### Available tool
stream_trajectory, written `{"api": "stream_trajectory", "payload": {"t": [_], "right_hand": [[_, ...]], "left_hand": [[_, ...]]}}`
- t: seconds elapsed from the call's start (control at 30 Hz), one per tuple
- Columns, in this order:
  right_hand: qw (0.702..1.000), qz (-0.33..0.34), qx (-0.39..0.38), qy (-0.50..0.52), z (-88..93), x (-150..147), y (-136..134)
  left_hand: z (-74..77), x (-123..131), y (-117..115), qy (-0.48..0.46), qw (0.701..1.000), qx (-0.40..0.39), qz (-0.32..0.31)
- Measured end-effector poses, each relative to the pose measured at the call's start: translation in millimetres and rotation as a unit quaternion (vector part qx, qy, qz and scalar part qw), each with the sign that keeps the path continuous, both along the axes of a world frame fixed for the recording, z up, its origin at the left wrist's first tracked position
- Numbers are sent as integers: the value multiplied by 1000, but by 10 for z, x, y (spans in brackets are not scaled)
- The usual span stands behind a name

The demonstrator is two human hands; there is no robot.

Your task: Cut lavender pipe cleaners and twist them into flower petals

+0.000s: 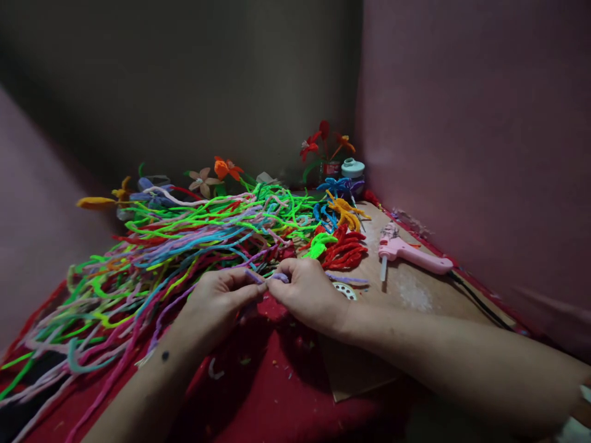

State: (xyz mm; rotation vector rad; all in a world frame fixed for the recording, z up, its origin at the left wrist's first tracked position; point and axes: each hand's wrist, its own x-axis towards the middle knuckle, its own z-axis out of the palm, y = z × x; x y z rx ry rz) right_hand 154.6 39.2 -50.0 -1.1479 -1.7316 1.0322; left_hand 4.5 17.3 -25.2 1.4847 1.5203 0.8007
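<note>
My left hand (pixel 220 298) and my right hand (pixel 307 290) meet over a red cloth (pixel 277 394), fingers pinched together on a short lilac pipe cleaner (pixel 272 278) held between them. Just beyond my hands lies a big heap of pipe cleaners (pixel 184 252) in green, pink, blue and purple. A bent bundle of red pipe cleaners (pixel 345 251) sits right of the heap, with a green piece (pixel 318 245) beside it.
A pink glue gun (pixel 410 252) lies on a wooden board (pixel 415 289) at right, its cord running toward me. Finished pipe-cleaner flowers (pixel 217 172) and a small vase of flowers (pixel 329 154) stand at the back. Walls close in behind and at right.
</note>
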Motion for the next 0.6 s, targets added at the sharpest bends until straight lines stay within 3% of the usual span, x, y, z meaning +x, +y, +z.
{"api": "stream_trajectory", "payload": {"t": [0.07, 0.13, 0.2, 0.27, 0.33, 0.37, 0.43, 0.6], "right_hand": [[998, 11, -57, 17, 23, 13, 6], [989, 34, -128, 59, 34, 24, 18], [971, 59, -193, 128, 31, 33, 39], [942, 68, -261, 202, 23, 39, 66], [907, 60, -337, 247, 24, 47, 95], [894, 61, -364, 253, 29, 53, 108], [880, 69, -394, 256, 48, 65, 126], [873, 93, -398, 265, 83, 78, 126]], "left_hand": [[-14, -8, -13, 76, 993, 89, -27], [-38, -14, -29, 162, 962, 214, -60], [-70, -13, -44, 248, 901, 344, -98], [-102, -2, -58, 324, 817, 458, -133], [-127, 15, -70, 387, 740, 529, -151], [-134, 24, -74, 406, 719, 542, -157], [-138, 38, -77, 413, 718, 539, -155], [-113, 39, -66, 378, 768, 502, -123]]}}
